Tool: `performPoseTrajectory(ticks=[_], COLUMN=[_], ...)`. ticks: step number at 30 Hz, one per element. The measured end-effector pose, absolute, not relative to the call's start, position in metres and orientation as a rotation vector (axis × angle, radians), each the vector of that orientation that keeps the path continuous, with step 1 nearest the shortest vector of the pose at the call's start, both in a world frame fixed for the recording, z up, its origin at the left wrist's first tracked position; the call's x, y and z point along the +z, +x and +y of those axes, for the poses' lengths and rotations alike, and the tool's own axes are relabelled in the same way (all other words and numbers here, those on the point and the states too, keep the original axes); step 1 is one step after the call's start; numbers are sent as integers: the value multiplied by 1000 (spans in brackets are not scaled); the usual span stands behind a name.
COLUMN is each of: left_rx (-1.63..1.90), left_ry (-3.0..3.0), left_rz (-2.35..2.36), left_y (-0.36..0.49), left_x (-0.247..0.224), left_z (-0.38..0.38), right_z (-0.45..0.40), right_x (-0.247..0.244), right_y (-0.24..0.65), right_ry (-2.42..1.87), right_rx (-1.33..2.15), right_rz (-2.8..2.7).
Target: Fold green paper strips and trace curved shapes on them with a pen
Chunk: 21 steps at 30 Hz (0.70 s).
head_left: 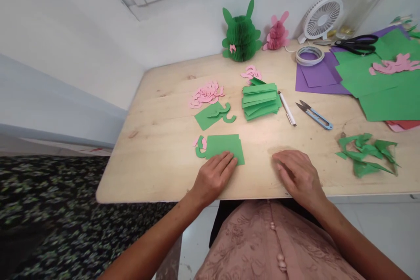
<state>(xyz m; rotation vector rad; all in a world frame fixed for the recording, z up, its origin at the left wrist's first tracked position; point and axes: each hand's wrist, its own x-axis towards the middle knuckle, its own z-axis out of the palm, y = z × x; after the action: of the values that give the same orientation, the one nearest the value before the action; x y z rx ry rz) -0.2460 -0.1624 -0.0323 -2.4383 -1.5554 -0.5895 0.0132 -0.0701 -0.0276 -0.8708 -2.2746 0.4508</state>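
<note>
My left hand (215, 175) rests with its fingertips on a green paper rectangle (224, 142) near the table's front edge; the fingers lie close together and nothing shows gripped in them. Curved green (199, 151) and pink cut-outs touch that paper's left end. My right hand (297, 173) lies on the bare wood to the right, fingers curled together, and its palm side is hidden. Behind the left hand are another green rectangle (204, 117) with curved green pieces on it and a pile of pink cut-outs (207, 94). A stack of green strips (260, 101) lies behind, between the hands.
A white pen (287, 108) and blue thread snips (315, 115) lie right of the stack. Green scraps (367, 153) are at right. Behind stand green (242, 37) and pink (277, 35) paper figures, a fan (322, 19), tape (309, 56), black scissors (357, 44) and coloured sheets (393, 96).
</note>
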Motion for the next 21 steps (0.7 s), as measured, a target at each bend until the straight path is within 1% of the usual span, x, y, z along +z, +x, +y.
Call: performPoseTrajectory(ticks=[11,17,21], left_rx=[-679,-700,-776], left_ry=[-2399,-2381,-2436], left_rz=[-1533,-1578,-1531], left_y=[-246,-235,-211], left_x=[-30,-15,-3], left_z=[-154,-154,-154], right_z=[-71,-72,-75], right_x=[-27,-21,-9], right_y=[14,9,4], right_ry=[-862,-848,-750], right_rx=[446,437,443], right_rz=[-2281,-2263,-2350])
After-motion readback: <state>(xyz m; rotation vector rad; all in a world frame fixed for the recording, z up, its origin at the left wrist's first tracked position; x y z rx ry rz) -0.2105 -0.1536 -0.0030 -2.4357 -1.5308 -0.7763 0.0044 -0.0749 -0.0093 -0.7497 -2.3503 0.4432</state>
